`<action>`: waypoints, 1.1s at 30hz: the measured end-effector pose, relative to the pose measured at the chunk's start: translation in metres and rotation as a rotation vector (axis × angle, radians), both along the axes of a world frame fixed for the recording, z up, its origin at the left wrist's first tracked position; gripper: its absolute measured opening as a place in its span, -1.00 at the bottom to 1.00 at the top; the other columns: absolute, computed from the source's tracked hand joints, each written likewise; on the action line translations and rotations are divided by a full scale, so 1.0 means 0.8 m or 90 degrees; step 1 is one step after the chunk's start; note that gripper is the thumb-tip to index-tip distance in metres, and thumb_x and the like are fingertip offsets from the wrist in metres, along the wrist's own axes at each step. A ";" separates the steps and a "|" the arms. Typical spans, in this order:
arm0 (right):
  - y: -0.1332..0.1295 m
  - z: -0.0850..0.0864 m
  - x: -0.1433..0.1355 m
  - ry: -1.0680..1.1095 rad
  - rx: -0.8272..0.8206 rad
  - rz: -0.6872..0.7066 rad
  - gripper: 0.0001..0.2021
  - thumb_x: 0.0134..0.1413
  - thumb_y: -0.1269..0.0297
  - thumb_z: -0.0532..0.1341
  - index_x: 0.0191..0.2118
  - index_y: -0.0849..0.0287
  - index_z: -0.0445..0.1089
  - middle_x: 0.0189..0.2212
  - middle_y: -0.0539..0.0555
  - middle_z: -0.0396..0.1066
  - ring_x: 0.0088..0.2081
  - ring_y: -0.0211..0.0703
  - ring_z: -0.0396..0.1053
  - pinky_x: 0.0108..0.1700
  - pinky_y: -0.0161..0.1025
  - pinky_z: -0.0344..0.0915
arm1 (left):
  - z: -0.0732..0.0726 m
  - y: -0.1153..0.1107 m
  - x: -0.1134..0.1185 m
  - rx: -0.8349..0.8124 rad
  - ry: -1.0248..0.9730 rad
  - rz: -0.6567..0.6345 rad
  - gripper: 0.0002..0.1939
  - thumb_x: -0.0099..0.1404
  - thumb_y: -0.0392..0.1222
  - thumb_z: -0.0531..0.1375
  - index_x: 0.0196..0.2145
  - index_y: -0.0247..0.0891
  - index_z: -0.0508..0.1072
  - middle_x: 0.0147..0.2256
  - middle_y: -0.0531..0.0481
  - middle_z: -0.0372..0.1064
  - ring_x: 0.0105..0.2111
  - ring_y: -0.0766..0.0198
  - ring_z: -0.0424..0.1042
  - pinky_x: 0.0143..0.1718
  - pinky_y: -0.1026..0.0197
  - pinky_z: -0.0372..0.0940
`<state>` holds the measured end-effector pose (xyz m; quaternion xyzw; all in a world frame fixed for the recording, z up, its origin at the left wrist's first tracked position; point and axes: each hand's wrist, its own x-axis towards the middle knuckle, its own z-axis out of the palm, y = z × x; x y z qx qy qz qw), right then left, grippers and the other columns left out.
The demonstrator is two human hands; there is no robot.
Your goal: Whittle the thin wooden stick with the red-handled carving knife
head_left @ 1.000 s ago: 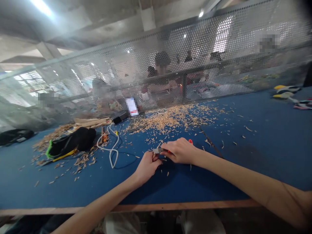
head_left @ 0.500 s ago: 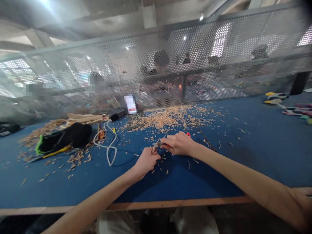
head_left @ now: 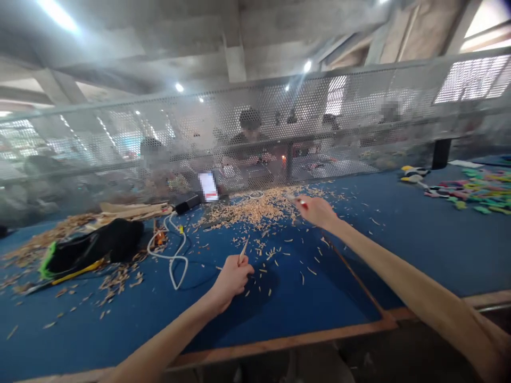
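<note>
My left hand [head_left: 232,276] is closed around a thin wooden stick [head_left: 243,251], whose pointed, whittled end rises above the fingers. My right hand [head_left: 319,213] is closed on a red-handled knife [head_left: 304,204]. Its blade is blurred and points left over the far shavings, apart from the stick. Most of the handle lies hidden under the fingers. Below and between the hands, a heap of pale wood shavings [head_left: 259,206] spreads over the blue tabletop [head_left: 303,314].
On the left lie a black pouch with a green edge [head_left: 120,239], a yellow-handled tool [head_left: 82,269] and a white cable [head_left: 172,266]. A lit phone [head_left: 208,186] leans near the perforated metal screen [head_left: 339,143]. Colourful pieces [head_left: 479,189] lie far right. People sit beyond the screen.
My right hand has moved the knife away from the stick, forward and to the right. The stick in my left hand now points up, its tip exposed. The camera view has tilted upward.
</note>
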<state>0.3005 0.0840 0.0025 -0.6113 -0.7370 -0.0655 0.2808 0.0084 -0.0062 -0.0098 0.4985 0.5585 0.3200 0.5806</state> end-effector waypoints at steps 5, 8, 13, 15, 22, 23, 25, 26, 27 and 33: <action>0.015 0.001 0.062 0.104 0.082 -0.129 -0.53 0.37 -0.02 -0.09 -0.11 0.17 0.46 -0.42 0.16 0.54 -0.42 -0.01 0.44 -0.36 -0.23 0.15 | 0.002 0.002 -0.003 -0.032 -0.038 -0.020 -0.55 -0.03 -0.23 0.33 -0.46 -0.12 0.04 -0.70 0.37 -0.18 -0.73 0.52 -0.22 -0.69 0.41 -0.37; -0.002 -0.001 0.017 0.092 0.054 -0.056 -0.57 0.37 -0.01 -0.06 -0.12 0.15 0.45 -0.45 0.12 0.52 -0.46 -0.06 0.42 -0.38 -0.25 0.12 | 0.005 0.003 -0.005 -0.041 -0.068 -0.019 -0.55 -0.01 -0.15 0.36 -0.43 -0.12 0.09 -0.70 0.38 -0.15 -0.72 0.52 -0.22 -0.68 0.42 -0.36; -0.072 -0.003 -0.100 0.067 -0.018 0.226 -0.60 0.44 0.04 -0.08 -0.14 0.14 0.42 -0.51 0.04 0.48 -0.53 -0.20 0.37 -0.41 -0.29 0.06 | 0.002 0.003 -0.003 -0.044 -0.043 -0.007 -0.60 0.01 -0.12 0.35 -0.43 -0.13 0.13 -0.71 0.38 -0.14 -0.73 0.51 -0.21 -0.67 0.40 -0.34; -0.095 -0.006 -0.129 0.011 -0.045 0.275 -0.65 0.44 0.06 -0.04 -0.15 0.12 0.41 -0.46 0.05 0.52 -0.46 -0.18 0.43 -0.39 -0.29 0.03 | -0.001 0.003 0.001 0.005 -0.022 0.002 -0.64 0.04 -0.07 0.34 -0.46 -0.14 0.17 -0.71 0.35 -0.12 -0.72 0.50 -0.16 -0.66 0.38 -0.27; -0.103 -0.011 -0.147 -0.107 -0.103 0.282 -0.71 0.45 0.10 -0.01 -0.08 0.09 0.40 -0.32 0.08 0.59 -0.37 -0.12 0.49 -0.39 -0.26 -0.04 | -0.007 0.002 0.007 0.270 0.067 -0.037 -0.68 0.15 -0.01 0.22 -0.59 -0.23 0.26 -0.62 0.16 0.05 -0.54 0.38 0.00 -0.55 0.31 -0.02; -0.101 -0.010 -0.145 -0.115 -0.106 0.280 -0.70 0.45 0.09 -0.02 -0.06 0.08 0.40 -0.32 0.08 0.59 -0.37 -0.12 0.49 -0.39 -0.26 -0.04 | -0.007 0.002 0.007 0.269 0.069 -0.045 -0.68 0.15 0.00 0.22 -0.59 -0.23 0.26 -0.61 0.16 0.05 -0.53 0.39 0.00 -0.55 0.31 -0.02; -0.096 -0.008 -0.140 -0.132 -0.104 0.279 -0.68 0.46 0.07 -0.03 -0.05 0.08 0.41 -0.32 0.08 0.59 -0.37 -0.12 0.49 -0.40 -0.26 -0.04 | -0.009 0.002 0.005 0.262 0.062 -0.059 -0.69 0.15 -0.01 0.21 -0.58 -0.22 0.25 -0.61 0.17 0.03 -0.54 0.40 -0.02 -0.55 0.32 -0.03; -0.094 -0.007 -0.138 -0.140 -0.100 0.283 -0.68 0.46 0.07 -0.02 -0.04 0.08 0.41 -0.31 0.09 0.59 -0.37 -0.12 0.49 -0.40 -0.27 -0.04 | -0.010 0.002 0.005 0.255 0.057 -0.061 -0.70 0.16 -0.01 0.20 -0.57 -0.22 0.24 -0.61 0.18 0.01 -0.55 0.40 -0.02 -0.56 0.33 -0.05; -0.092 -0.007 -0.136 -0.148 -0.094 0.289 -0.69 0.46 0.08 -0.02 -0.04 0.08 0.41 -0.31 0.09 0.60 -0.36 -0.12 0.49 -0.40 -0.27 -0.05 | -0.012 0.002 0.004 0.246 0.053 -0.062 -0.71 0.16 -0.02 0.20 -0.56 -0.21 0.23 -0.62 0.19 -0.02 -0.57 0.41 -0.03 -0.57 0.33 -0.06; -0.086 -0.008 -0.128 -0.208 -0.031 0.305 -0.58 0.46 0.00 -0.06 -0.06 0.12 0.46 -0.34 0.13 0.59 -0.42 -0.17 0.44 -0.43 -0.26 -0.12 | -0.024 0.005 0.000 0.175 0.071 -0.040 -0.62 0.16 -0.01 0.25 -0.54 -0.16 0.11 -0.66 0.27 -0.14 -0.67 0.48 -0.10 -0.63 0.34 -0.16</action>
